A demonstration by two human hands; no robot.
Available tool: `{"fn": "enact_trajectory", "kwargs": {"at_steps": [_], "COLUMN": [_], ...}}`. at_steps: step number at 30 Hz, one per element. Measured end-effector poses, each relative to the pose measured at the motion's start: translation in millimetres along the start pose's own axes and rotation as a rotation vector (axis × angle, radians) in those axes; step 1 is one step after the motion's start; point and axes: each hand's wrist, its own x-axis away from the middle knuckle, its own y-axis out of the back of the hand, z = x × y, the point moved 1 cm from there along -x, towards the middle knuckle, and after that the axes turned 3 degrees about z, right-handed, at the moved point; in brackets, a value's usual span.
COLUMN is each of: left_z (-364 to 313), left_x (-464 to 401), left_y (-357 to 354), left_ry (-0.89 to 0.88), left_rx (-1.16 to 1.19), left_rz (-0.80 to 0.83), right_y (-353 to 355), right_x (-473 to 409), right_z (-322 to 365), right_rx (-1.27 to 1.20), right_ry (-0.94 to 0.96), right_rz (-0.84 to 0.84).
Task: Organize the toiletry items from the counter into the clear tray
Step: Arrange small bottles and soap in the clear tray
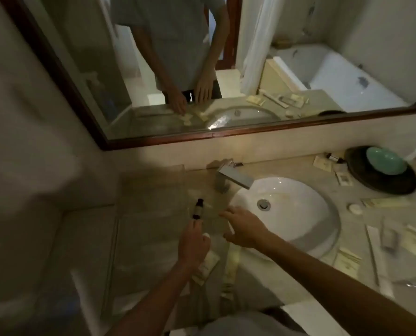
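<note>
A clear tray (153,187) lies on the counter left of the white sink (287,209); its edges are faint in the dim light. My left hand (193,243) pinches a small dark-capped bottle (198,209) upright over the tray. My right hand (244,227) hovers beside it at the tray's right edge, fingers spread, holding nothing. Cream sachets (207,265) and a pale tube (231,270) lie in the tray under my wrists. More sachets (347,260), a round soap (355,209) and a long white packet (377,258) are scattered right of the sink.
A chrome tap (236,177) stands behind the basin. A dark round plate with a green bowl (386,161) sits at the back right, a small bottle and sachets (328,161) next to it. A framed mirror (202,69) covers the wall.
</note>
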Motion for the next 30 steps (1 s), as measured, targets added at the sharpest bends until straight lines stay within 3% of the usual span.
{"fn": "enact_trajectory", "kwargs": {"at_steps": [5,13,15,17,22,27,30], "left_z": [-1,3,3,13,64,113,127], "left_x": [-61,-122,-125,-117,-58,-26,-41], "left_y": [-16,-37,-18,0,23,3,-6], "left_ry": [0.035,0.021,0.010,-0.025,-0.037,0.075,0.027], "left_rx": [-0.211,-0.397,-0.331,-0.246,-0.322,-0.236,-0.127], "left_rz": [0.084,0.198,0.162,0.026,-0.090,-0.007,0.033], "right_y": [-51,-76,-79,-82,-88,-99,-104], "right_x": [7,7,-2,-12,-57,-90,-90], "right_z": [-8,-30,-37,-40,-21,-5,-4], "right_rx": [-0.053,0.012,0.003,-0.041,-0.261,-0.205,-0.193], "right_ry": [-0.099,0.092,0.109,0.109,0.091,0.148,0.088], "right_rz": [0.163,0.343,0.330,0.292,0.190,0.349,0.291]}}
